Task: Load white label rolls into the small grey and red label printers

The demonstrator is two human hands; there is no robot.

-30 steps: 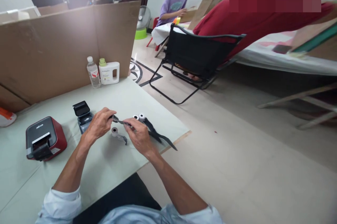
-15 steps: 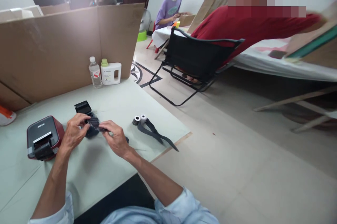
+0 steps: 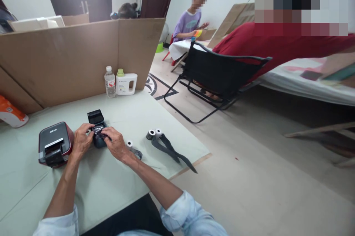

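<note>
A small dark device (image 3: 100,142) with its hinged lid (image 3: 95,117) raised stands on the table between my hands. A dark, glossy ribbon (image 3: 98,130) lies at its opening. My left hand (image 3: 82,140) pinches the ribbon's left side with thumb and fingers. From the right, my right hand (image 3: 116,143) is closed on the other side, fingertips at the device's rim. Fingers cover part of the ribbon. Near my right wrist is a small white-cored roll (image 3: 129,144) with a dark strip. Left of my left hand sits a larger black-and-red printer (image 3: 57,143).
Two rolls (image 3: 151,134) trail long black strips (image 3: 174,151) toward the table's right edge. A water bottle (image 3: 110,82) and white jug (image 3: 126,84) stand before a cardboard screen (image 3: 69,62). An orange-and-white container (image 3: 12,112) is far left. Beyond the table are a folding chair (image 3: 224,73) and people.
Both hands have brought the dark ribbon down to the small device's opening. The view has shifted, and the roll by my right wrist now shows more fully.
</note>
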